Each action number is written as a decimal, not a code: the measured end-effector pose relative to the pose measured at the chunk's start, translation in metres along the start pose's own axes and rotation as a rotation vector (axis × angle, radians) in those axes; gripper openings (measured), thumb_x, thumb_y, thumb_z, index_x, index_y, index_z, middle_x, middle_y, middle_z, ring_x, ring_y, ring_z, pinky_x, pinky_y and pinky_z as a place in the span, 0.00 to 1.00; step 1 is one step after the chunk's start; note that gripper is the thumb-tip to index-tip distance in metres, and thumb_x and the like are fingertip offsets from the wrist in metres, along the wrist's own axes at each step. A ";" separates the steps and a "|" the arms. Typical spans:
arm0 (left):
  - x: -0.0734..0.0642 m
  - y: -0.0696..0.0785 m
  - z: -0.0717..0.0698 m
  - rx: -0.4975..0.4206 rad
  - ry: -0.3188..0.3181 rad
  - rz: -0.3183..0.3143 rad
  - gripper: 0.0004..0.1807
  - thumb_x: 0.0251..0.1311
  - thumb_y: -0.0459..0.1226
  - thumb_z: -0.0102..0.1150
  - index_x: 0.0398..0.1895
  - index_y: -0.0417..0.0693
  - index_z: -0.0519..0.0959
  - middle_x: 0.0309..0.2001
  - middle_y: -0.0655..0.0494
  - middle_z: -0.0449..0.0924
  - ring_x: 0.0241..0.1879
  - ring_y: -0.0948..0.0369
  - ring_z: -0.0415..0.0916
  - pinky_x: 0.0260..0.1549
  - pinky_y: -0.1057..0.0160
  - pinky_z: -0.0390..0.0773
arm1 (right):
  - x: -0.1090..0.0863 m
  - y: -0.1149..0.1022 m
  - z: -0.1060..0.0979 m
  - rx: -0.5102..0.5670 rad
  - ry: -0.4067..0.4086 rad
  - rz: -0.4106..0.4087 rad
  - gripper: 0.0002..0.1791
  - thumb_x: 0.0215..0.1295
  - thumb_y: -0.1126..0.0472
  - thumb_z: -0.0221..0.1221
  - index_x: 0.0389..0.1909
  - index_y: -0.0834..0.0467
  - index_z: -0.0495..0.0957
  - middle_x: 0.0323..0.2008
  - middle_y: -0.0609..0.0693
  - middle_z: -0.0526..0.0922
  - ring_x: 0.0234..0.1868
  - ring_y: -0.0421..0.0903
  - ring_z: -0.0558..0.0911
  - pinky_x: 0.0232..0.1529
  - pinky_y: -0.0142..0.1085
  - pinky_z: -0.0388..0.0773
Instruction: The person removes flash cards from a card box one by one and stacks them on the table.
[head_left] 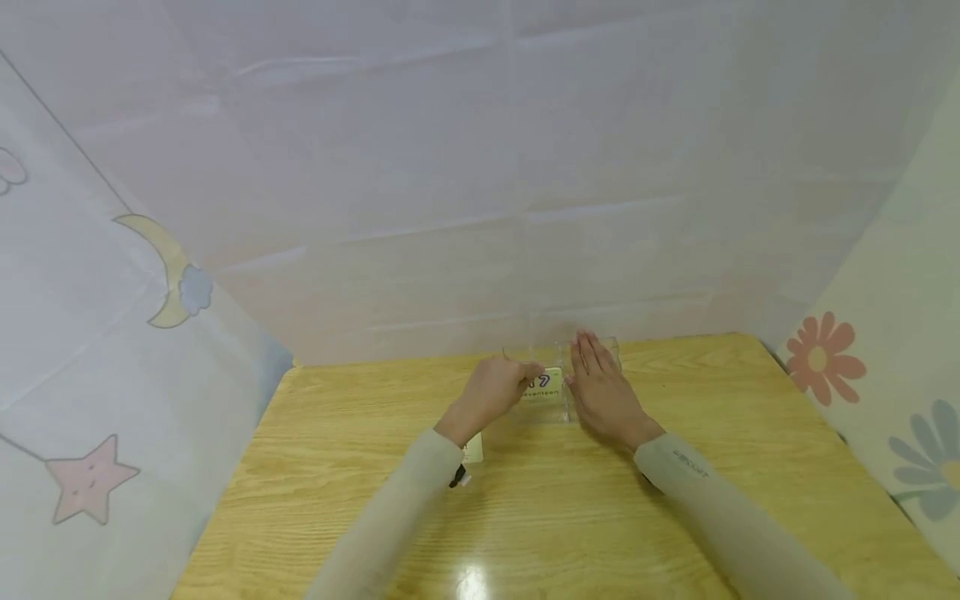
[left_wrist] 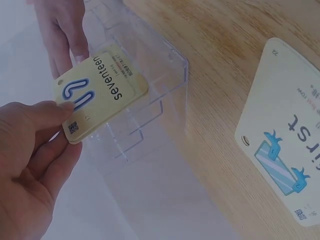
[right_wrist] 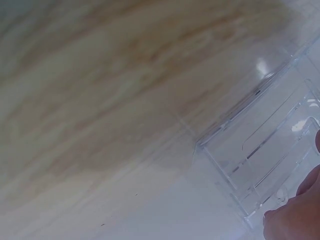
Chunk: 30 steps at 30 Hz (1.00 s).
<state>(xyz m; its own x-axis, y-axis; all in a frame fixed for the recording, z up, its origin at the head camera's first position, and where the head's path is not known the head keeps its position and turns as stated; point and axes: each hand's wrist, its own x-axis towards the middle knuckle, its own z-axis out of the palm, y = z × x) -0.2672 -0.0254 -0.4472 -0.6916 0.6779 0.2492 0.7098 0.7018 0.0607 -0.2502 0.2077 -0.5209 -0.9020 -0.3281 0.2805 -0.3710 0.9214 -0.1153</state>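
Observation:
My left hand [head_left: 491, 392] pinches a small stack of pale yellow flash cards [left_wrist: 107, 87] by one end, thumb on top and fingers beneath. The top card reads "seventeen" and carries a blue-outlined number. These cards are at a clear plastic holder [left_wrist: 172, 67] with stepped dividers, at the table's back edge; whether they touch its dividers I cannot tell. On the holder's right part rests my right hand [head_left: 603, 396], fingers straight and together. In the right wrist view only part of that hand [right_wrist: 295, 215] shows, beside the holder's transparent wall [right_wrist: 220, 165].
Another flash card stack [left_wrist: 280, 115], its top reading "first", lies on the wooden table [head_left: 337, 500], partly behind my left wrist in the head view. A small black item [head_left: 457, 476] shows by the left sleeve. A pale printed cloth [head_left: 450, 208] rises behind the table.

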 end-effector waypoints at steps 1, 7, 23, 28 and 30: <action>0.001 0.000 0.000 -0.015 -0.005 -0.004 0.16 0.76 0.38 0.61 0.62 0.58 0.86 0.50 0.60 0.92 0.13 0.73 0.54 0.16 0.77 0.58 | 0.000 0.001 0.000 -0.001 -0.001 0.001 0.37 0.87 0.51 0.39 0.82 0.73 0.45 0.84 0.70 0.42 0.86 0.67 0.42 0.86 0.60 0.46; 0.008 -0.004 0.004 -0.129 -0.015 -0.019 0.15 0.74 0.37 0.63 0.60 0.56 0.87 0.49 0.57 0.92 0.18 0.71 0.70 0.22 0.77 0.70 | -0.002 0.004 -0.003 0.012 -0.013 0.011 0.37 0.87 0.51 0.39 0.82 0.73 0.45 0.84 0.71 0.41 0.86 0.66 0.42 0.86 0.60 0.44; 0.012 -0.023 0.003 -0.402 -0.064 -0.078 0.13 0.73 0.35 0.63 0.55 0.55 0.89 0.53 0.57 0.91 0.48 0.60 0.90 0.49 0.65 0.89 | 0.001 0.000 -0.003 -0.020 0.003 -0.001 0.37 0.87 0.52 0.39 0.81 0.75 0.47 0.83 0.72 0.44 0.85 0.69 0.46 0.86 0.61 0.48; 0.013 -0.028 0.004 -0.485 -0.066 -0.068 0.13 0.72 0.34 0.64 0.55 0.51 0.89 0.54 0.54 0.91 0.52 0.58 0.89 0.53 0.63 0.89 | 0.003 0.001 -0.004 -0.028 -0.010 0.002 0.37 0.87 0.51 0.38 0.81 0.74 0.46 0.84 0.71 0.43 0.85 0.68 0.45 0.85 0.61 0.48; 0.013 -0.028 0.004 -0.491 -0.076 -0.066 0.13 0.72 0.35 0.64 0.56 0.51 0.89 0.55 0.54 0.90 0.53 0.58 0.89 0.53 0.63 0.89 | 0.003 0.000 -0.004 -0.026 -0.028 0.010 0.37 0.87 0.50 0.37 0.82 0.73 0.45 0.84 0.71 0.42 0.86 0.68 0.44 0.86 0.60 0.47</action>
<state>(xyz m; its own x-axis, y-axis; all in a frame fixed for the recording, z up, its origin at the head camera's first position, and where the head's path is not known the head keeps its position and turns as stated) -0.2966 -0.0357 -0.4497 -0.7322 0.6621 0.1597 0.6306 0.5706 0.5260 -0.2516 0.2075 -0.5161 -0.9115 -0.3246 0.2526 -0.3568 0.9295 -0.0931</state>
